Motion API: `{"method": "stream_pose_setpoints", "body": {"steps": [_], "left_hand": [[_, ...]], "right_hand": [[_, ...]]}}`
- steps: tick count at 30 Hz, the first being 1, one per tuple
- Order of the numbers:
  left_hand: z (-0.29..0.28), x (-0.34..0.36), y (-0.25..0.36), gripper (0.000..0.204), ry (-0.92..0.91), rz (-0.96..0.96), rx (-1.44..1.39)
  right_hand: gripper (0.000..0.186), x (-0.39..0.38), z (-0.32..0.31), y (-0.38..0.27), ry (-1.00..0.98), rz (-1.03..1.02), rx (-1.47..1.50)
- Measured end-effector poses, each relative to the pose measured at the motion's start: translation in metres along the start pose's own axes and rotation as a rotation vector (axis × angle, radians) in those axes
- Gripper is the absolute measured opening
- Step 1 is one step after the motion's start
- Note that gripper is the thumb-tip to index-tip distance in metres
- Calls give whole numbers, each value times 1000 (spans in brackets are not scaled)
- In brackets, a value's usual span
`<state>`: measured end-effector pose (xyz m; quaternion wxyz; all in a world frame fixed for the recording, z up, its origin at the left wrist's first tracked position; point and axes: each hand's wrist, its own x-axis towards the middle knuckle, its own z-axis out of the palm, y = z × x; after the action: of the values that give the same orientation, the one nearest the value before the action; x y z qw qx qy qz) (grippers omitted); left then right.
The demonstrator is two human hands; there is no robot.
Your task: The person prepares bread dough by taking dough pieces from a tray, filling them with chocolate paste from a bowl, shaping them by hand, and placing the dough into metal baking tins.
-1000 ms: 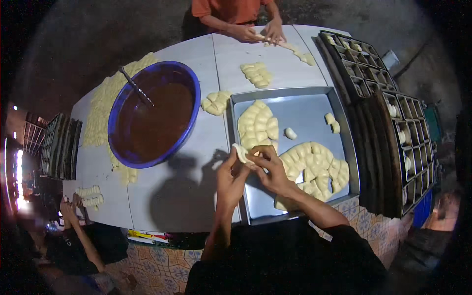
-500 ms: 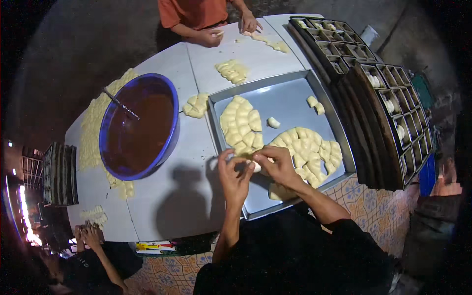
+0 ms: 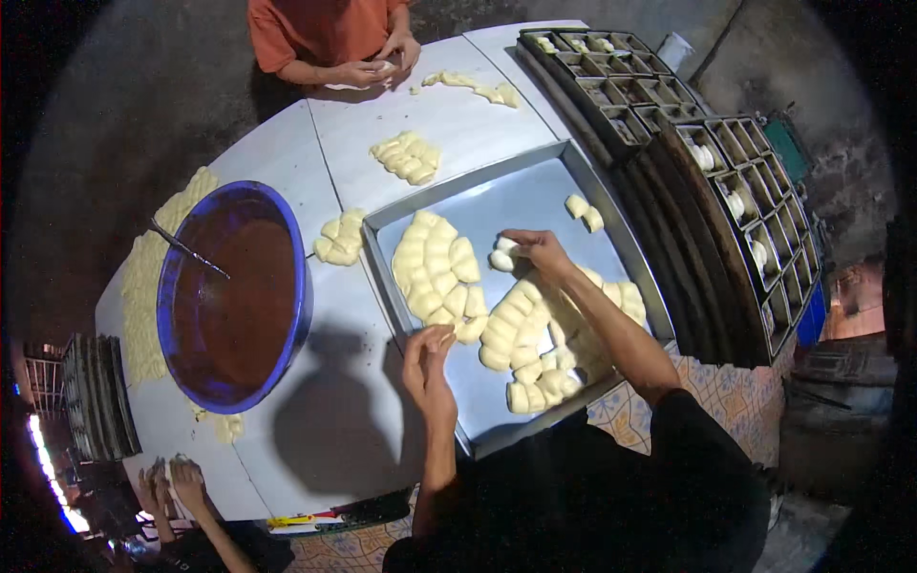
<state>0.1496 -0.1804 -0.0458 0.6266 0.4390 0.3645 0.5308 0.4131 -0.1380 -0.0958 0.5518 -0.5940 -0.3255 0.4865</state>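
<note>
In a grey metal tray [image 3: 583,164], cut pieces of pale dough lie in a left cluster [image 3: 430,263] and a right cluster [image 3: 511,334]. My right hand [image 3: 544,256] reaches over the right cluster, fingertips closed on a small white dough ball [image 3: 512,245]. Just below that ball, a second dough ball [image 3: 501,261] rests on the tray floor. My left hand [image 3: 430,361] is over the tray's left side, fingers bunched at the lower end of the left cluster. Whatever its fingertips pinch is hidden.
A blue basin [image 3: 298,286] of brown filling, with a metal spoon [image 3: 191,250], stands left. Stacked baking moulds [image 3: 707,229] rise right, some cells holding dough. Loose dough pieces [image 3: 407,158] lie behind the tray. Co-workers' hands [image 3: 387,62] work at the far edge and lower left.
My hands have parted: the right carried the dough ball forward beside the one in the tray, while the left drew back to the left cluster. The view shifted.
</note>
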Motion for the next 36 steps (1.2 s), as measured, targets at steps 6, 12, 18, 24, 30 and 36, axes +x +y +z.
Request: {"method": "stream_pose_setpoints", "body": {"steps": [6,12,18,24,30,36], "left_hand": [[-31,5,-1,12,202,-34,17],[-15,1,6,10,147,-4,117],[-25,-16,-3,14,82,32,121],[20,-25,25,38,-135,29,247],[16,-32,9,18,217,78,214],[12,-34,24,28,29,-359,-546]], "right_hand": [[44,6,-15,-4,59,-48,-559],[33,28,-118,-21,261,-304,-1680],[44,-19,-32,-63,-13,-334,-942],[37,-114,55,-65,-283,-287,-77],[21,-134,104,-61,-153,-429,-326],[35,-130,123,-50,-410,-643,-252]]}}
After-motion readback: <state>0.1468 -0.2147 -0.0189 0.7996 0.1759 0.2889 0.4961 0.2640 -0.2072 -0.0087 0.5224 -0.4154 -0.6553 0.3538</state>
